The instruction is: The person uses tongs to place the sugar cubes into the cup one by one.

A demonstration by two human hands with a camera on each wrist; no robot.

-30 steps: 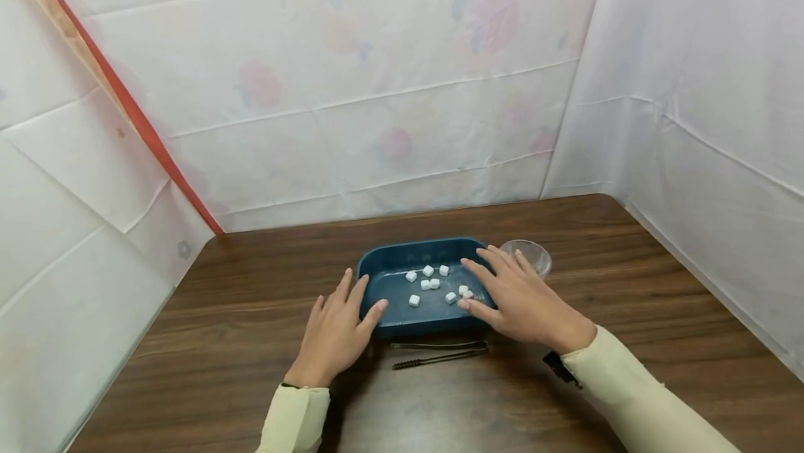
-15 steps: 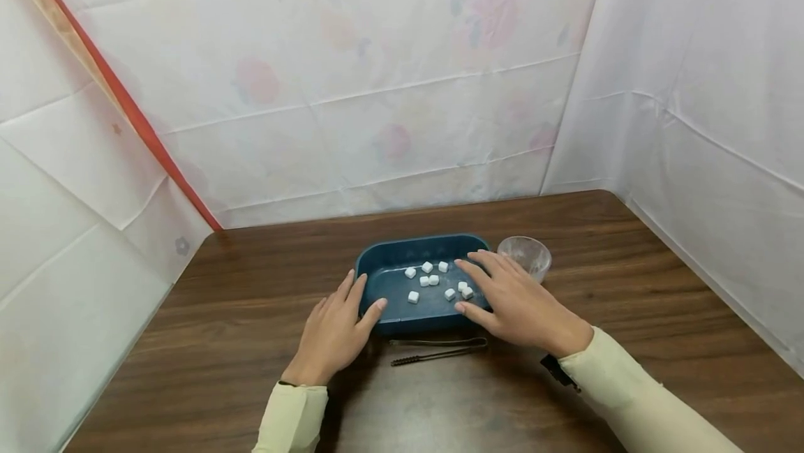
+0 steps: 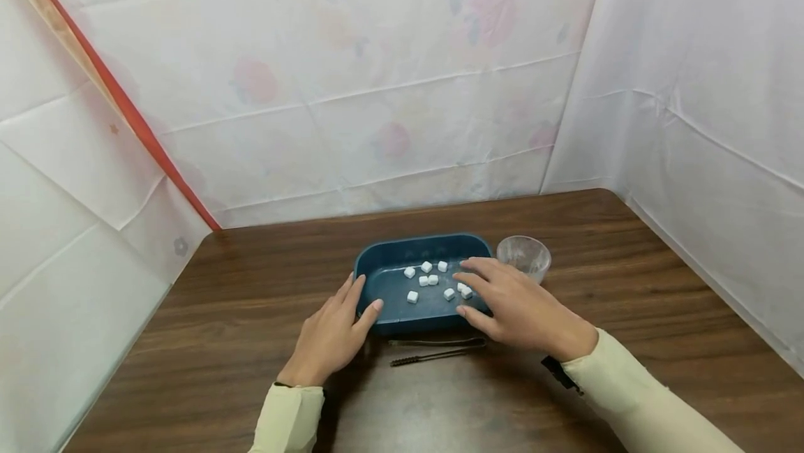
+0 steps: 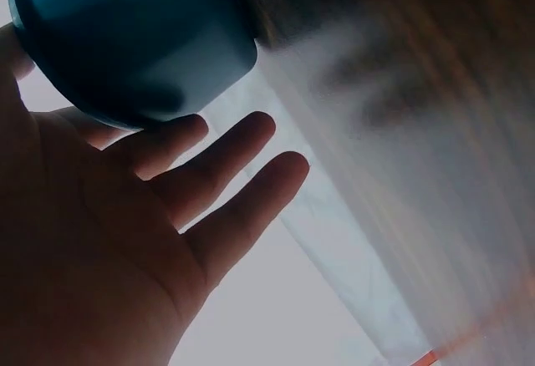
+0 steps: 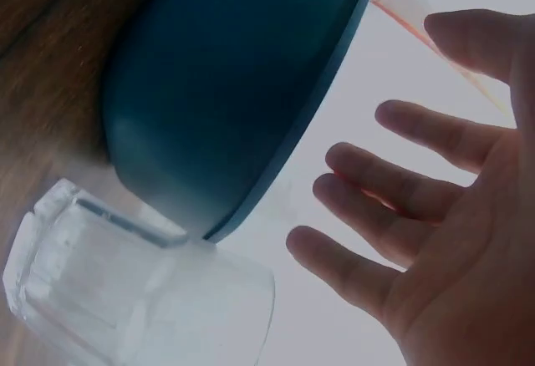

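Note:
A blue tray (image 3: 402,327) stands on the table with several small white cubes (image 3: 412,296) spread over its floor. My left hand (image 3: 329,334) lies along the tray's left end, thumb over the near corner; in the left wrist view its fingers (image 4: 238,207) are extended beside the tray wall. Over the tray's right end hovers my right hand (image 3: 521,306), fingers apart and holding nothing. It overlaps part of the rim in the head view. The right wrist view shows a gap between its fingertips (image 5: 397,117) and the tray wall (image 5: 209,90).
Slim metal tongs (image 3: 433,354) lie just in front of the tray. Behind the right hand, a clear bowl (image 3: 526,256) stands close to the tray's right end. White sheeting (image 3: 389,90) hangs along the table's back and sides.
My right hand's fingers have come down a little and bent slightly over the tray's right end. The left hand stays nearly in place at the left end. Tray, cubes and tongs keep their places.

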